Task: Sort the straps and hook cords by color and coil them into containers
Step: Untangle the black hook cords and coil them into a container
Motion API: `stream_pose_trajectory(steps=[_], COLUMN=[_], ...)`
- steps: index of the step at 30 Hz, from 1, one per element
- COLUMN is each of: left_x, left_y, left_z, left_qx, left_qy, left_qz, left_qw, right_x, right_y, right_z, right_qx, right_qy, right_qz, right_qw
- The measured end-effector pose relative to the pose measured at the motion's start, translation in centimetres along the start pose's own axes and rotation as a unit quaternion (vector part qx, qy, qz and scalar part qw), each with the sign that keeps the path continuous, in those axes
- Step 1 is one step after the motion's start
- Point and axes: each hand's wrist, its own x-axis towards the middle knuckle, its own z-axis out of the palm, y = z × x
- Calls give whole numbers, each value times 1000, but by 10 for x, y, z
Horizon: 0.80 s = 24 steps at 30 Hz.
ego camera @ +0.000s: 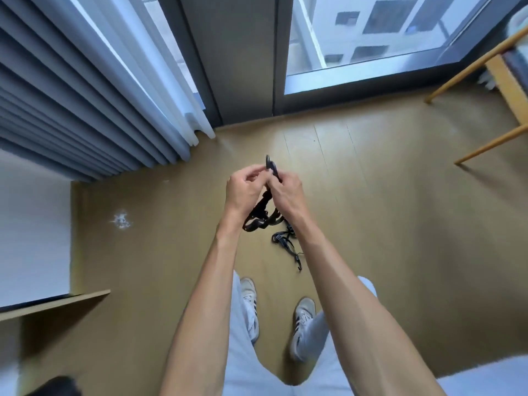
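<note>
A black strap [258, 215] hangs in loops from both my hands, held out in front of me above the wooden floor. My left hand [245, 190] and my right hand [285, 192] sit close together, fingers curled, both pinching the strap's upper end, where a black hook or buckle [270, 164] sticks up. The lower end of the strap, or a second black hook cord [288, 244], trails on the floor below my right wrist, ending in a small hook; I cannot tell whether the two are joined.
Grey curtains [85, 110] hang at the left beside a tall window [371, 38]. A wooden furniture leg frame [491, 144] stands at the right. A white surface with a wooden edge [57, 304] lies at the left. My shoes [303, 315] stand below.
</note>
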Motion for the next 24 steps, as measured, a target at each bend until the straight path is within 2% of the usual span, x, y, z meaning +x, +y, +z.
stream_pose_trajectory(steps=[4, 6, 10, 14, 20, 24], left_x=[-41, -62, -105, -145, -220, -264], left_y=[104, 143, 198, 222, 223, 218], left_z=[-59, -91, -165, -245, -383, -454], left_qx=[-3, 35, 78, 20, 106, 195], left_qy=[38, 81, 174, 214, 222, 240], left_qz=[-53, -60, -60, -100, -108, -84], left_qw=[998, 994, 980, 972, 963, 947], right_x=[-47, -69, -117, -158, -220, -252], right_y=[-106, -152, -226, -282, -341, -371], right_z=[-10, -7, 22, 74, 177, 239], right_qx=[-118, -170, -204, -247, -273, -262], right_qy=[-100, -147, -208, -232, -314, -374], right_qz=[-36, -61, -109, -212, -291, -301], right_qw=[987, 973, 950, 917, 861, 837])
